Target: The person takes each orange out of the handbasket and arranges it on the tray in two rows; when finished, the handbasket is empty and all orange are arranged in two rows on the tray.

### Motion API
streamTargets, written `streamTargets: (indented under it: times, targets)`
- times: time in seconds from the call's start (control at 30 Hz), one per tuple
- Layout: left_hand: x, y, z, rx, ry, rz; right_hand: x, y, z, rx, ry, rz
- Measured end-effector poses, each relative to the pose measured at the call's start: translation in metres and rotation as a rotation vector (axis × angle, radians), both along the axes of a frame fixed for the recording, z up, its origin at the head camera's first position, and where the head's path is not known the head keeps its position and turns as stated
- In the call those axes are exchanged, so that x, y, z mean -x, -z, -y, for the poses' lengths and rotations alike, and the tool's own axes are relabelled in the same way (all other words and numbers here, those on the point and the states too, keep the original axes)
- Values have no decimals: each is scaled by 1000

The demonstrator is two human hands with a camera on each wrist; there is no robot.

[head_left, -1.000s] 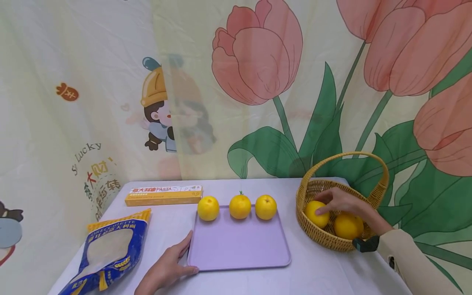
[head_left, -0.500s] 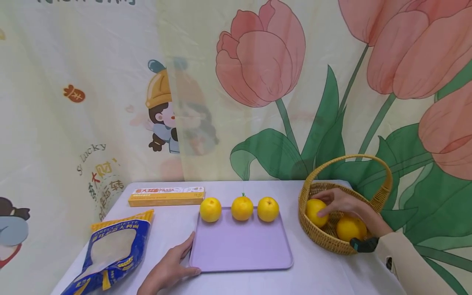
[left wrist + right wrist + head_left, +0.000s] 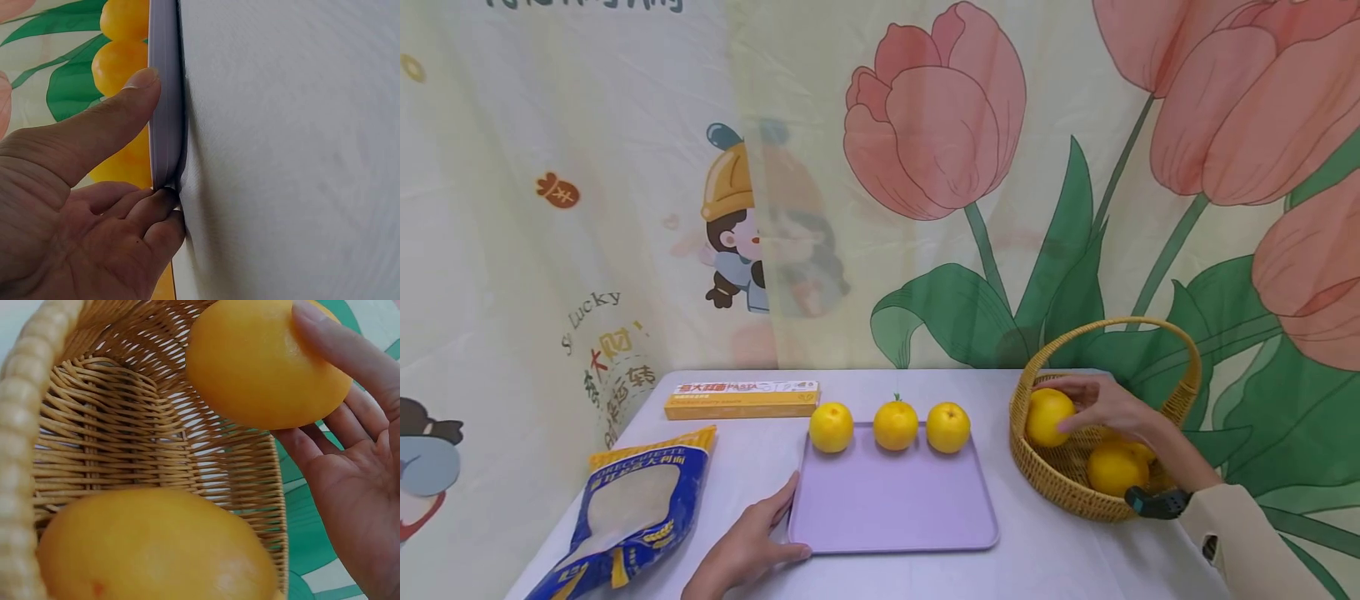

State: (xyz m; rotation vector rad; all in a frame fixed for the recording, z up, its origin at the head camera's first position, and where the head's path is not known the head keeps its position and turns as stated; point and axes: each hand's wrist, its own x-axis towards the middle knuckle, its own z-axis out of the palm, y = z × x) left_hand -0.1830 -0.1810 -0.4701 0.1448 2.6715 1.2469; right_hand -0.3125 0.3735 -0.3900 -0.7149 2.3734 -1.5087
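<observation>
My right hand (image 3: 1108, 406) grips an orange (image 3: 1049, 417) between thumb and fingers, inside the left part of the wicker basket (image 3: 1060, 492). In the right wrist view the held orange (image 3: 262, 362) is raised off the basket's bottom, near the woven wall. Another orange (image 3: 1116, 469) lies below my wrist, with part of one more behind it. My left hand (image 3: 748, 537) holds the near left corner of the purple tray (image 3: 895, 504), thumb along its front edge and fingers at its left side. Three oranges (image 3: 895, 426) stand in a row along the tray's far edge.
A flat pasta box (image 3: 742, 402) lies at the back left of the white-covered table. In front of it is a blue bag of orecchiette (image 3: 640, 508). The basket's tall handle (image 3: 1183, 392) arches over my right hand. A patterned curtain (image 3: 940, 292) hangs behind the table.
My right hand has lifted the orange slightly up within the basket, and more of the oranges beneath shows. My left hand stays on the tray. The head view has shifted slightly.
</observation>
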Motion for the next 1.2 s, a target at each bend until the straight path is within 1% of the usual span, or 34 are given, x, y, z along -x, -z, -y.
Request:
streamTargets:
  times: [0.17,0.3,0.43,0.53,0.73,0.9,1.07,1.2]
  targets:
    - [1,-1,-2,14,-8,14,-13,-9,-6,22,-12,-63]
    - [1,-2,-3,18,-8,17,-20,-17,-8,34,-45,-96]
    - [1,-2,-2,20,-7,22,-27,-24,-3,69,-128,-110]
    - [1,-2,-2,20,-8,23,-33,-30,7,104,-199,-109]
    - [-1,0,-1,28,-12,37,-46,-35,45,155,-316,-128]
    - [-1,-2,0,20,2,17,-52,-31,84,183,-385,-173]
    - [0,-4,-1,33,2,14,-54,-19,124,212,-397,-201]
    - [0,-4,-2,42,-1,22,-51,-5,158,257,-387,-183]
